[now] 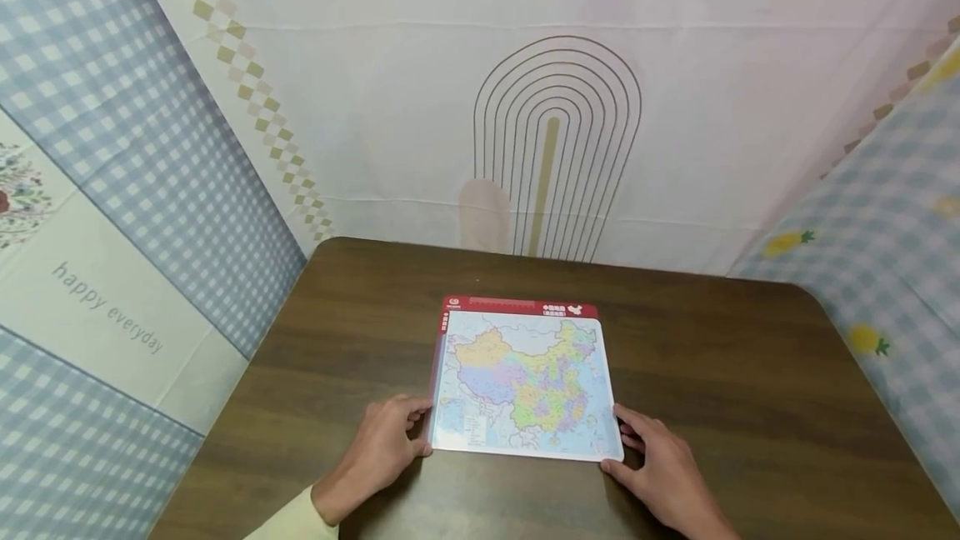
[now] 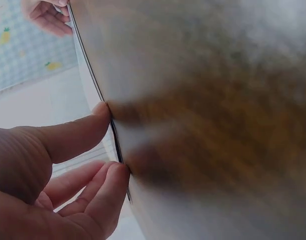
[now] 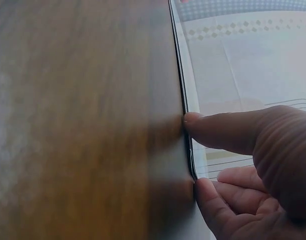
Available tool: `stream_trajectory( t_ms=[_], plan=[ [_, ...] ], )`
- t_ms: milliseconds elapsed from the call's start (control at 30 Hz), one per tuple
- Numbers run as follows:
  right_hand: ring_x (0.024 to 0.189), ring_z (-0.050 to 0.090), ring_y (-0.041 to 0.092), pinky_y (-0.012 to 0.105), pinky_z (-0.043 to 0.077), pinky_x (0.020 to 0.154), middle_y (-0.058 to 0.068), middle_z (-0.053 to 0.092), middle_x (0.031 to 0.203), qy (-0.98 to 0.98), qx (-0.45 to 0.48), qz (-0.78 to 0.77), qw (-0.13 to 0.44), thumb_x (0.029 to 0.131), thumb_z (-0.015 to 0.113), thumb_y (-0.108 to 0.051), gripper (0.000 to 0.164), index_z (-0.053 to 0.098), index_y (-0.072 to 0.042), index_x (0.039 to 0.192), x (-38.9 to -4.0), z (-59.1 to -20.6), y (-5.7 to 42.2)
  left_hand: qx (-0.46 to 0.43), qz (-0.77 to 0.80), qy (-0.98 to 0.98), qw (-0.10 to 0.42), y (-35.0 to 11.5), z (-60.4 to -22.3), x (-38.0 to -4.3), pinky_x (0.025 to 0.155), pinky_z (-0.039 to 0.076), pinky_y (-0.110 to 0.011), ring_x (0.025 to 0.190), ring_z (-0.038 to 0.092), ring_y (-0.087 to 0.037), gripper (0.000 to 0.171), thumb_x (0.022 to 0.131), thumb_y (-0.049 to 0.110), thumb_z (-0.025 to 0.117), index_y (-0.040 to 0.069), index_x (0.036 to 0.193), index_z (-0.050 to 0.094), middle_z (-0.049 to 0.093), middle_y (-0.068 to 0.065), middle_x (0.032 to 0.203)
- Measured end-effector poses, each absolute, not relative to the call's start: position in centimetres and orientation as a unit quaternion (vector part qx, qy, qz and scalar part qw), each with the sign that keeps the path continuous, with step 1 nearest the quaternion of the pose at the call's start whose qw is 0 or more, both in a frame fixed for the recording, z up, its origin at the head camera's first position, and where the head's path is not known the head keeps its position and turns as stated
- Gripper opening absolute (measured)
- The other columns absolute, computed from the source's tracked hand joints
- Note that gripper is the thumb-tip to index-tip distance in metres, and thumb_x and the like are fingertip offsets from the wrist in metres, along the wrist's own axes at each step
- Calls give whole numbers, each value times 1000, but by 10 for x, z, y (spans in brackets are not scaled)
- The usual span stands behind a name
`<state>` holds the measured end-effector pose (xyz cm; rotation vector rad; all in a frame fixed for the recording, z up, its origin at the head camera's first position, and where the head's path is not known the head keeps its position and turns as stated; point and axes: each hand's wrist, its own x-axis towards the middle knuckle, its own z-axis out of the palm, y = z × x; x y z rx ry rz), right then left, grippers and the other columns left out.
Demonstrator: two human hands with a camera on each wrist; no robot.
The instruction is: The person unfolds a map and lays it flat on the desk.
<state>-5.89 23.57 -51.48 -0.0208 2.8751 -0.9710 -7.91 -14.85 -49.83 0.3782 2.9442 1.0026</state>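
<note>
Map board (image 1: 525,382) on the wooden table (image 1: 720,365), lying face up. Left hand (image 1: 386,440) and right hand (image 1: 663,469): thumb and fingertip apart, touching opposite edges near the front corners. Table surface extends beyond all four edges.

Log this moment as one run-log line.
map: face-up on table | left hand: holds near left corner | right hand: holds near right corner
</note>
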Motion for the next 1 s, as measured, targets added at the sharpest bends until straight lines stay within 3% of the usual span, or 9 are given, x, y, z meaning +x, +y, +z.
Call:
stream_trajectory(
  t_ms=[500, 767, 900, 1000],
  plan=[
    [115, 71, 25, 25, 62, 86, 20, 66, 140, 940, -24, -335, 64, 75, 97, -17, 80, 61, 0, 145, -62, -515, 242, 58, 370, 926, 42, -137, -493, -78, 73, 64, -27, 89, 77, -19, 59, 70, -4, 95, -6, 125, 74, 79, -16, 107],
    [110, 73, 23, 25, 62, 84, 16, 70, 130, 944, -12, -322, 67, 76, 96, -18, 76, 63, 0, 143, -59, -508, 234, 101, 351, 929, 52, -145, -493, -83, 72, 63, -27, 87, 77, -16, 57, 70, -1, 95, -5, 123, 75, 81, -16, 101],
    [109, 72, 22, 26, 62, 84, 12, 71, 123, 948, -7, -311, 60, 78, 95, -17, 74, 63, 1, 142, -58, -505, 229, 138, 323, 935, 53, -150, -494, -86, 69, 61, -24, 84, 75, -11, 48, 71, 3, 96, 0, 116, 80, 81, -11, 96],
    [106, 70, 19, 28, 62, 83, 9, 72, 119, 955, -8, -292, 53, 79, 95, -19, 73, 63, 1, 142, -57, -503, 225, 171, 293, 940, 45, -154, -495, -86, 63, 55, -22, 76, 69, -4, 29, 72, 8, 97, 10, 96, 81, 80, 0, 85]
  ],
)
